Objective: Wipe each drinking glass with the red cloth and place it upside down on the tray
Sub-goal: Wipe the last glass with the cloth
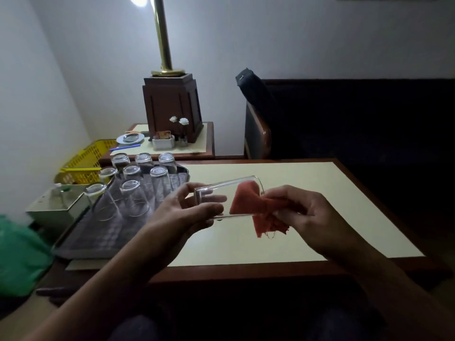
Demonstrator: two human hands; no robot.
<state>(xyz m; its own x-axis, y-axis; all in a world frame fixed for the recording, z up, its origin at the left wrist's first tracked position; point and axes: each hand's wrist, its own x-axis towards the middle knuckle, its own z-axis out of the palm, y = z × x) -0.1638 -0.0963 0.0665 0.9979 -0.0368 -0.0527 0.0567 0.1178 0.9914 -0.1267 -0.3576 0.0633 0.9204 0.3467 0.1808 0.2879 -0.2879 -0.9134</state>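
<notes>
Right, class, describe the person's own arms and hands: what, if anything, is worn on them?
The left hand and right hand are bare: no gloves, and no ring, watch or bracelet that shows in the dim light. The left forearm and right forearm are uncovered as well, with no sleeve in view down to the bottom edge of the picture.

top edge slices off the tall brass lamp pole (161, 33). over at the left edge, a green blurred shape (19, 257), smeared, can't tell what it is. the dark sofa (357, 119) runs off the right edge, its detail lost in shadow. red cloth (246, 200): one end buried in the fingers of the right hand (305, 212). left hand (182, 212) masks the base of the clear drinking glass (221, 188). left forearm (118, 267) covers the near right corner of the grey metal tray (184, 174). card in the small white holder (163, 142) at the front edge of the side table (199, 143), too small to read.
</notes>
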